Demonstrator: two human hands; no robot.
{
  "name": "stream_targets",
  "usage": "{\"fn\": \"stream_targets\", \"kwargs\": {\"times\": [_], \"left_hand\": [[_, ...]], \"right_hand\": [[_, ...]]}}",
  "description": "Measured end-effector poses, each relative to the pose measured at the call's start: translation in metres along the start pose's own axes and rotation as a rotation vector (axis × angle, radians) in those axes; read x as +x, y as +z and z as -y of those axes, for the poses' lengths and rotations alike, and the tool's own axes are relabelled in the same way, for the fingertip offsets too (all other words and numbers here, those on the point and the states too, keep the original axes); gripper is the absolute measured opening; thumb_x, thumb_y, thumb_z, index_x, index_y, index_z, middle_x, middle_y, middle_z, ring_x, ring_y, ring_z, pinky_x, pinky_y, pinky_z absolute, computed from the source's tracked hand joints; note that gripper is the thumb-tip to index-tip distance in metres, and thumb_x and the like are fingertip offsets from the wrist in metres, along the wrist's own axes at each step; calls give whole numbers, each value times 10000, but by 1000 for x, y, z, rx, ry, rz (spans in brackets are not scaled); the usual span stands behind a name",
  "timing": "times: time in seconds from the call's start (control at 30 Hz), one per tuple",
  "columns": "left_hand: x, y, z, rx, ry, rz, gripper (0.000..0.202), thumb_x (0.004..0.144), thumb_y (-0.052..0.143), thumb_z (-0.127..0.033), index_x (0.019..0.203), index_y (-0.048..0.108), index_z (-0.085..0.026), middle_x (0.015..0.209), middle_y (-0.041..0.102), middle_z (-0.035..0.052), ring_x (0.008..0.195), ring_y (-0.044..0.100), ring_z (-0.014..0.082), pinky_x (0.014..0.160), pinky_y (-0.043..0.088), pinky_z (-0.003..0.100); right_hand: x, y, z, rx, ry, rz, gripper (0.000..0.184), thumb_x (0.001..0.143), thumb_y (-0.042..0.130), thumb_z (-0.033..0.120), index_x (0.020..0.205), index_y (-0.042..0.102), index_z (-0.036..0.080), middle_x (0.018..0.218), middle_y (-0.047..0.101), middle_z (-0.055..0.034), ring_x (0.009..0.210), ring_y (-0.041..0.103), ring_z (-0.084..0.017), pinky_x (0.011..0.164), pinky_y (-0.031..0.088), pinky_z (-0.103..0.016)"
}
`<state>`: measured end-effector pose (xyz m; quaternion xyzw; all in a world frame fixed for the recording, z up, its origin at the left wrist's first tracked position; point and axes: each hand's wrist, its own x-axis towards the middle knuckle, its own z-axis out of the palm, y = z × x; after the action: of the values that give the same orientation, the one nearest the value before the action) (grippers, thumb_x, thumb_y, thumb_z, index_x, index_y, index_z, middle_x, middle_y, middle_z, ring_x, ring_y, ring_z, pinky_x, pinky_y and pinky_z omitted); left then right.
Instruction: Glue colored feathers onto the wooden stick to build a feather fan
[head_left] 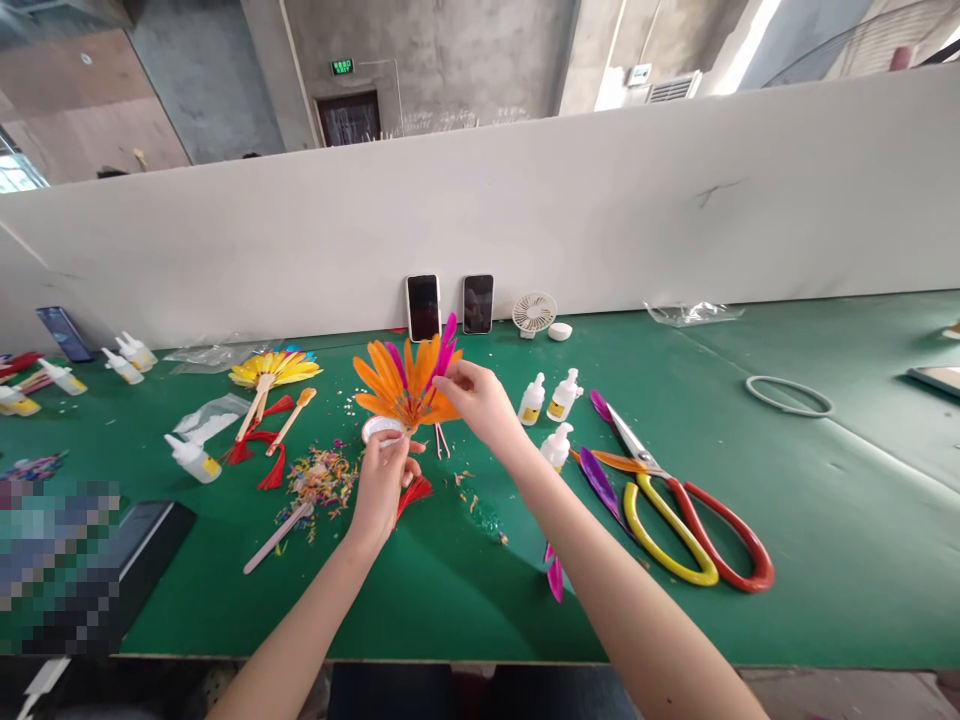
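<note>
My left hand point(384, 482) is closed around the base of an orange feather fan point(401, 390), holding it upright above the green table point(825, 500). A red tassel point(414, 492) hangs below that hand. My right hand point(480, 400) pinches the fan's right edge, where pink feathers point(448, 345) stick out between the orange ones. A small white round dish point(377, 430) lies just behind the left hand.
Large red-and-yellow scissors point(690, 520) and loose purple feathers point(600, 480) lie to the right, near small white glue bottles point(555, 400). A finished yellow fan point(274, 372), feather scraps point(322, 480) and a wooden stick point(277, 538) lie left. Two phones point(424, 307) and a mini fan point(534, 314) lean on the partition.
</note>
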<state>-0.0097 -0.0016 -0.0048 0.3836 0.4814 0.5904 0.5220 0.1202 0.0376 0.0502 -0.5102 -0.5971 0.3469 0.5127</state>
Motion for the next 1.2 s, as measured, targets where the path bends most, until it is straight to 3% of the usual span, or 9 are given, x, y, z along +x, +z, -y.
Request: {"fn": "stream_targets", "kwargs": {"times": [0.13,0.23,0.3,0.4,0.53,0.67,0.97,1.07,1.2], "left_hand": [[4,-7,1,-29,100,-79,378,635,688,-376,775,369,-229,648,607,-41,417,459,51,405,279,167],[6,-9,4,29,135,-74,237,680,648,-343,717,463,-200,617,522,-46,425,395,35,400,257,172],[5,-7,4,50,112,-57,183,672,647,-320,678,526,-182,549,420,-59,428,342,39,398,238,181],[1,-2,2,59,50,0,181,630,678,-314,681,586,-167,512,350,-67,444,312,51,414,243,198],[-2,3,-1,75,25,62,310,559,750,-382,643,557,-155,522,351,-67,464,306,51,439,250,212],[1,3,-1,59,39,12,418,521,768,-449,562,462,-167,496,290,-78,452,256,45,419,205,221],[3,1,1,61,17,-109,477,523,764,-378,499,329,-185,500,279,-79,458,274,40,421,247,196],[2,1,1,89,27,-92,439,544,748,-379,507,357,-182,510,294,-74,464,279,44,426,252,196],[3,-1,0,123,101,-88,343,615,700,-422,556,470,-175,518,306,-66,457,274,52,425,238,207]], "right_hand": [[-19,3,-13,231,125,200,103,787,408,287,703,380,235,547,563,57,401,459,-88,418,373,-217],[-36,13,-24,221,161,196,78,804,381,284,742,363,240,514,507,87,353,430,-82,387,352,-206],[-44,20,-29,158,107,163,12,794,397,231,785,391,237,544,486,87,392,466,-91,429,379,-214],[-50,26,-35,-31,-51,119,77,780,423,154,759,435,227,631,511,45,489,498,-105,515,406,-230],[-52,28,-41,-270,-197,60,145,821,418,155,708,490,210,727,533,-18,605,518,-137,587,415,-245],[-53,29,-44,-399,-254,111,184,840,402,123,797,558,211,808,569,-38,700,562,-151,630,421,-234],[-62,9,-41,-662,-132,244,121,862,443,157,829,552,199,863,656,-53,683,605,-157,537,329,-229],[-69,4,-42,-710,-115,297,109,859,449,153,811,536,198,812,676,-46,675,618,-165,521,294,-238],[-75,0,-44,-793,-9,255,100,835,478,163,756,526,202,728,677,-52,631,624,-188,484,238,-262]]}}
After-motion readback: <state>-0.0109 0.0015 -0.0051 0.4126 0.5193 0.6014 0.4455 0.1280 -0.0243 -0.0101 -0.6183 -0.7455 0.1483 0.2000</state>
